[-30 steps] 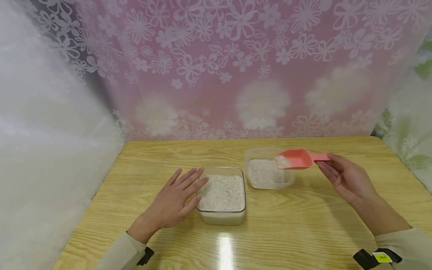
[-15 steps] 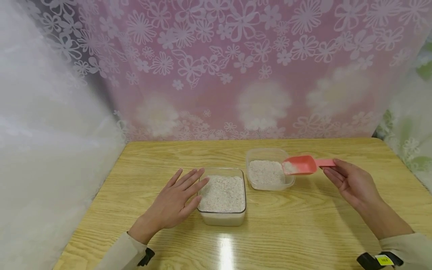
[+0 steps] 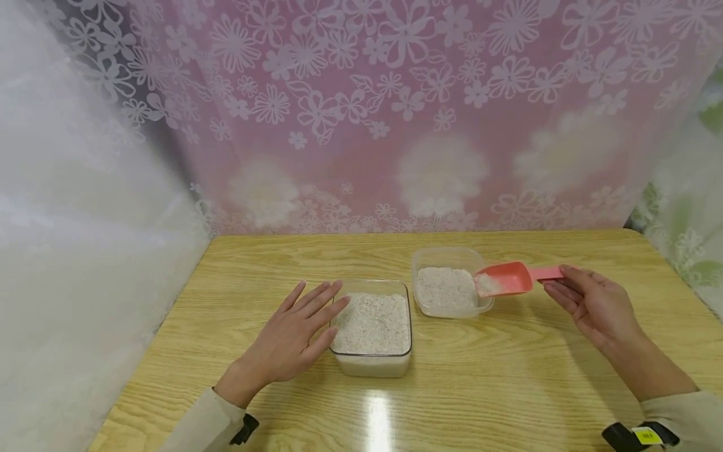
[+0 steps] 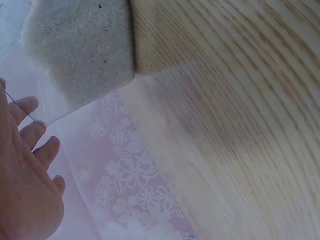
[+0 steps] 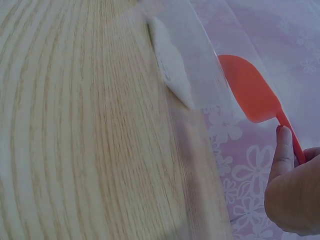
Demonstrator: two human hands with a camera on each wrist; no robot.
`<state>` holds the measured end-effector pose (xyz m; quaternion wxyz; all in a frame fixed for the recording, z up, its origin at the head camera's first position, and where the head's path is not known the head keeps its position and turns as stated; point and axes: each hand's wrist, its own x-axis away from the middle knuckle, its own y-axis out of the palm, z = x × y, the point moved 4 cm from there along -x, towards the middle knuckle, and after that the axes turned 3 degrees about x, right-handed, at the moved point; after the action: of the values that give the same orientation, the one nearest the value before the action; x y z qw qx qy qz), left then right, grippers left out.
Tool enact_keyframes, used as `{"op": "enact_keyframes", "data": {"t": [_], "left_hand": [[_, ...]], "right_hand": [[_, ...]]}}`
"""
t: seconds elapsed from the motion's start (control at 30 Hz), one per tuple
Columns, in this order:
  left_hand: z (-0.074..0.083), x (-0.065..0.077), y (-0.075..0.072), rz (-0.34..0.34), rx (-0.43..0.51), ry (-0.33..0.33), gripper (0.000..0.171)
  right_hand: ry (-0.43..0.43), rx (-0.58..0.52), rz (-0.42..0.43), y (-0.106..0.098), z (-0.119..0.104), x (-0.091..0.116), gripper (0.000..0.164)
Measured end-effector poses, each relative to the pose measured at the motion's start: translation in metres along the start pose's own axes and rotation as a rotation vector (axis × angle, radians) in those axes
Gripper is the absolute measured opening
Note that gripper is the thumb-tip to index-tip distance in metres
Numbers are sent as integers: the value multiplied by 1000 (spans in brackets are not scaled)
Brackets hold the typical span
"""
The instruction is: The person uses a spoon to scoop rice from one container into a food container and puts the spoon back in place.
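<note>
My left hand (image 3: pixel 290 339) lies with fingers spread against the left rim of a square glass container (image 3: pixel 373 366), which is filled with rice (image 3: pixel 373 323). In the left wrist view the fingertips (image 4: pixel 35 131) rest at that rim. By its handle, my right hand (image 3: pixel 601 307) pinches a pinkish-red scoop (image 3: pixel 511 276). A little rice lies at the scoop's front lip, which overlaps the right rim of a clear plastic box (image 3: pixel 446 254). That box holds a lower layer of rice (image 3: pixel 446 287). Seen from the right wrist, the scoop (image 5: pixel 250 92) is just above the box's rim.
Both containers stand close together on a wood-grain table (image 3: pixel 480 389), the plastic box farther back and to the right. A pink flowered curtain (image 3: pixel 350 157) hangs behind the table's back edge. Pale sheeting (image 3: pixel 96 251) hangs along the left side.
My right hand has drawn the scoop to the right and slightly down, from over the plastic box to its right rim. The left hand and both containers stay put.
</note>
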<state>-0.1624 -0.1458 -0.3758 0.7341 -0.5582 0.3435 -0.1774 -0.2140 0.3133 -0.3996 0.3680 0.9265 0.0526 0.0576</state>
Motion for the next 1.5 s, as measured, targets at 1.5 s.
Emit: {"op": "enact_keyframes", "data": {"t": [1.5], "left_hand": [[0, 1, 0, 6, 8, -3, 49]], "right_hand": [[-103, 73, 11, 12, -6, 4, 12]]}}
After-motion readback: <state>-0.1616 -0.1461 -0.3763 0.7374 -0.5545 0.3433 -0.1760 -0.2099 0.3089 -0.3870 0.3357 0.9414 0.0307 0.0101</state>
